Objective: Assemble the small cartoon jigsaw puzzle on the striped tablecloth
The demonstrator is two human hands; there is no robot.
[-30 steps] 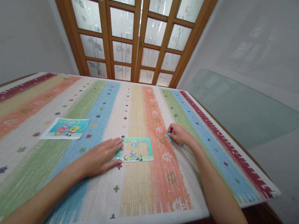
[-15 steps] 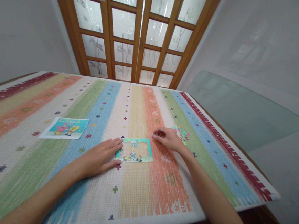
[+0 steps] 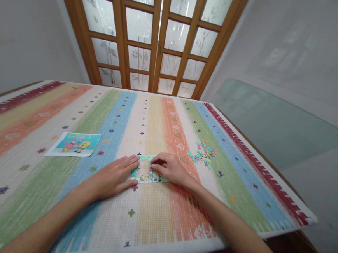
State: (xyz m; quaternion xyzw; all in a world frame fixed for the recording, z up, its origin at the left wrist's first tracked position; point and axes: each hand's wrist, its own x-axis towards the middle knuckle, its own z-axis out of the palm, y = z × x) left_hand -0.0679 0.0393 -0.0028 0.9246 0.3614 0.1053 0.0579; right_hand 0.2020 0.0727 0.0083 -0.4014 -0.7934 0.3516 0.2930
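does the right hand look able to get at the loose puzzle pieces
Probably yes: the loose puzzle pieces lie to the right of the right hand, with only tablecloth showing between.

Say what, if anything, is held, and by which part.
Left hand touches the left edge of the puzzle; whether right hand holds anything cannot be told.

Soft daylight enters through the door panes, while wide-angle distortion leans the side walls.
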